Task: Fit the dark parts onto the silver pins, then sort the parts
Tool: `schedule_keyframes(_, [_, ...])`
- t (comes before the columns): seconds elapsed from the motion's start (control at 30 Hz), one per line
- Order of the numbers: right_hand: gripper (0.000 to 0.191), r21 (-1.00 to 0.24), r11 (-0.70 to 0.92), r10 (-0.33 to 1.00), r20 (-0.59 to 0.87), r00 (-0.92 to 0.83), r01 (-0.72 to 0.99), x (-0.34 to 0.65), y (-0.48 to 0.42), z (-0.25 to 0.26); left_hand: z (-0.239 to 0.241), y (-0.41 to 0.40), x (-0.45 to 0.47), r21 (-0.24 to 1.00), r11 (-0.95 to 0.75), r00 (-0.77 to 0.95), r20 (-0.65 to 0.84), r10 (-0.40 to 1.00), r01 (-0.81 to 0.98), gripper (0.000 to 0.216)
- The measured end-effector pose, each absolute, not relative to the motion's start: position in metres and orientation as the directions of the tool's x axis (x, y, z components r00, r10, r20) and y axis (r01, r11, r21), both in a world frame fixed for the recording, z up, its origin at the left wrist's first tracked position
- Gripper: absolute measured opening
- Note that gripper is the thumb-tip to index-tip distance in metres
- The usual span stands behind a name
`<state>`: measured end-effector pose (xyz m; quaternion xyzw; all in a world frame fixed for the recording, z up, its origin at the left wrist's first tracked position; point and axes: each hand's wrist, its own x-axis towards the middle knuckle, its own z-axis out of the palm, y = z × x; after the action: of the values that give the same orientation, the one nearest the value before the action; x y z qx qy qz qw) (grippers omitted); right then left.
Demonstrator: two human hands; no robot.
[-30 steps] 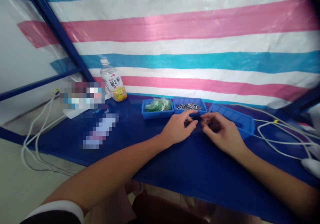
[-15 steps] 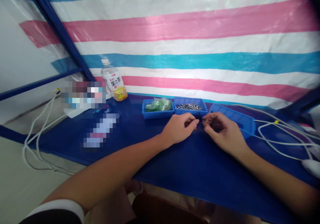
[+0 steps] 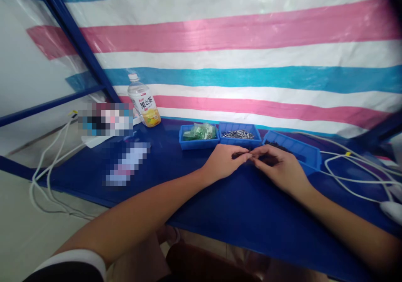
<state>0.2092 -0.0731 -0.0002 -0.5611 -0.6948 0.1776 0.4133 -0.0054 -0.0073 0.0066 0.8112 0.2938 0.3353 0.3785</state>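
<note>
Where left hand (image 3: 222, 163), right hand (image 3: 282, 169) meet: blue table (image 3: 235, 208) (plastic, maybe), striped tarp (image 3: 238, 64).

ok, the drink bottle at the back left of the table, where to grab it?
Wrap the labelled body of the drink bottle, below the shoulder, coming from the front right. It stands upright, with the striped tarp close behind and blurred items on its left, so that side looks freest.
</note>
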Motion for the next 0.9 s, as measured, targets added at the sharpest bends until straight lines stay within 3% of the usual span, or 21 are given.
schedule_keyframes(0.3, [0.031, -0.839, 0.273, 0.946, 0.323, 0.026, 0.471, 0.210, -0.071, -0.008, -0.002, 0.000, -0.003, 0.874, -0.451, 0.546, 0.292, 0.785, 0.181, 0.019])
schedule_keyframes(0.73, [0.011, -0.597, 0.349, 0.894, 0.444, -0.065, 0.723, 0.209, -0.075, 0.003, 0.002, 0.002, -0.005, 0.785, -0.583, 0.579, 0.381, 0.721, 0.209, 0.020])
schedule_keyframes(0.9, [0.009, -0.592, 0.328, 0.905, 0.421, -0.065, 0.736, 0.208, -0.076, 0.004, 0.005, 0.000, -0.005, 0.727, -0.651, 0.606, 0.421, 0.675, 0.219, 0.021])
